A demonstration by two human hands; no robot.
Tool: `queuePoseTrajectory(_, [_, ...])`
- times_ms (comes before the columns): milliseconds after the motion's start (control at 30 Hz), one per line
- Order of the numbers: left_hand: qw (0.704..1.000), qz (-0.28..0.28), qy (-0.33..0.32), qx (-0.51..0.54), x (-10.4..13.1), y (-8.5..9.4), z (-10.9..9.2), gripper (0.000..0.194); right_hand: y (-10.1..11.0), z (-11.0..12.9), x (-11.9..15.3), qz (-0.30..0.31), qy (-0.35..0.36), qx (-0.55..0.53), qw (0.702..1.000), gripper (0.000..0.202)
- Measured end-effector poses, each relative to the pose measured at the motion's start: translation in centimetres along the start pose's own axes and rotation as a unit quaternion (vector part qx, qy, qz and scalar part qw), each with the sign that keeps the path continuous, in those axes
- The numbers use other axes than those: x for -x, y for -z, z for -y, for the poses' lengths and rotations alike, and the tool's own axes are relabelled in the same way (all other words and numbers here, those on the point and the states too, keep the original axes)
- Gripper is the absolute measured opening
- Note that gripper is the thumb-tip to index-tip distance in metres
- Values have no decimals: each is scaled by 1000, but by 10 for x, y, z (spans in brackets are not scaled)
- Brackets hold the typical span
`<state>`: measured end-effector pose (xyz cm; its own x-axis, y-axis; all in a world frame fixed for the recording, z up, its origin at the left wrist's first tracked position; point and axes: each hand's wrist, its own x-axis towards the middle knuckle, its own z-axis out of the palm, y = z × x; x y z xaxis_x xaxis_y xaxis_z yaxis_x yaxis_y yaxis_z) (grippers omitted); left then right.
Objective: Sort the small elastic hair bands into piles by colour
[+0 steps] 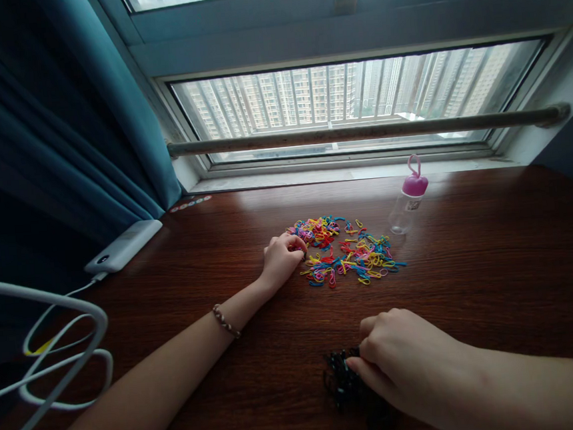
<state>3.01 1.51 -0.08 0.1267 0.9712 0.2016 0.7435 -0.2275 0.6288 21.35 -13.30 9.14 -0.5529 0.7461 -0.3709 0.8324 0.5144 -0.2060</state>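
My left hand [283,258] reaches to the left edge of a ring-shaped spread of small looped clips [365,253] in pink, yellow, blue and red. Its fingers are curled, with a small dark bit showing by the fingertips; what they pinch is mostly hidden. Nearer to me, my right hand [404,355] is closed at a dark heap of small black clips [341,379]. Thumb and fingers press together at the heap's right side, and the back of the hand hides what lies between them.
Behind the clips, to the right, stands a clear bottle [403,215] with a pink lid and loop. A white power bank [123,246] lies at left by the blue curtain, with a white cable [95,319]. A rail [369,132] crosses the window beyond the brown tabletop [497,270].
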Motion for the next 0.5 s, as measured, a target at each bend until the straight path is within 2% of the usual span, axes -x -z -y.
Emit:
queuePoseTrajectory(200, [996, 59, -14, -68, -3, 5, -3, 15, 4, -1, 1, -16, 11, -16, 1000, 36])
queuePoseTrajectory(300, [997, 65, -23, -42, -6, 5, 0, 10, 2, -3, 2, -36, 27, -18, 999, 34])
queuePoseTrajectory(500, [996, 47, -21, 76, -7, 0, 7, 24, 1, -6, 4, -58, 40, -12, 997, 32])
